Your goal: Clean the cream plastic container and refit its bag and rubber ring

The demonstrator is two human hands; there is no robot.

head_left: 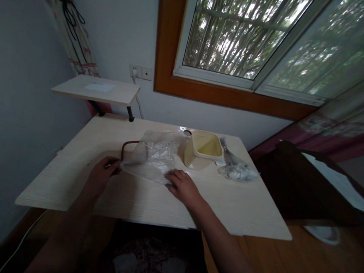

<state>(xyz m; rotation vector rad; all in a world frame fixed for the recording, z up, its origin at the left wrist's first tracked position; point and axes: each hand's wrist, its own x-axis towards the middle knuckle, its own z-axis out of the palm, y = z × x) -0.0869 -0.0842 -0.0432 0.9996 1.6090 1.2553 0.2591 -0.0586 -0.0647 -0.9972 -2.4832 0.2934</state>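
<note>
A clear plastic bag (155, 155) lies crumpled on the pale wooden table (236, 207). My left hand (101, 174) pinches the bag's left edge, fingers closed on it. My right hand (183, 186) rests at the bag's near right corner, fingers curled onto the plastic. A dark red curved band or handle (128, 144) shows behind the bag's left side. Right of the bag stands an open yellow plastic container (203, 149).
A second clear bag holding white lumps (238, 170) lies right of the container. A small raised shelf (98, 89) stands at the table's back left. A wall socket (140, 71) and window are behind. A dark chair (294, 177) stands at the right.
</note>
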